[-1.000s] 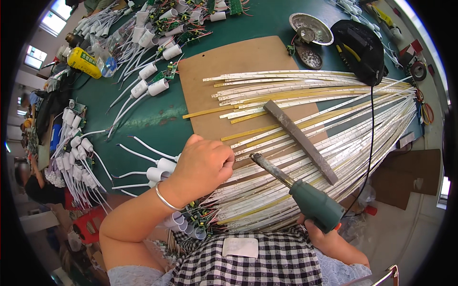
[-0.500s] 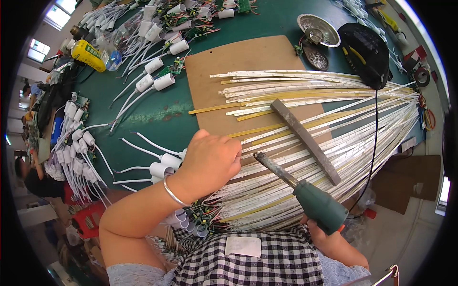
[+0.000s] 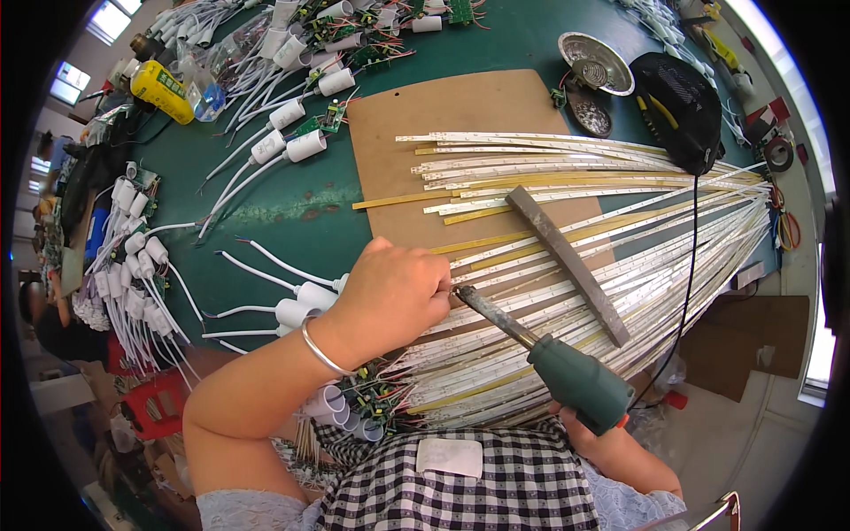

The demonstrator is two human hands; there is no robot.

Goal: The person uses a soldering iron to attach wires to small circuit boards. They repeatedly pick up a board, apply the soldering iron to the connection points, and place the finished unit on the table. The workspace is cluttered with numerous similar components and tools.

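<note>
My left hand (image 3: 390, 290), with a silver bangle on its wrist, is closed in a pinch above the ends of several LED strips (image 3: 531, 296). What its fingertips hold is hidden behind the fingers. In my right hand (image 3: 591, 439) is a soldering iron (image 3: 580, 382) with a thick dark green handle. Its darkened tip reaches left, right up beside the left fingertips; whether they touch I cannot tell. A long grey bar (image 3: 569, 265) lies slantwise across the strips. Left of my hand are white lamp caps (image 3: 295, 311) with white cables, and more caps with green circuit boards (image 3: 376, 398) lie below my wrist.
Beneath the strips is a brown board (image 3: 460, 106) on the green table (image 3: 274, 199). A metal bowl (image 3: 611, 55) and a black mesh cover (image 3: 677, 111) stand far right. A yellow bottle (image 3: 161, 91) and piled lamp caps (image 3: 292, 53) occupy the far left. A black cord (image 3: 692, 265) crosses the strips.
The soldering iron has moved left, bringing its tip close to my left fingertips. My left hand has stayed nearly in place, still pinched.
</note>
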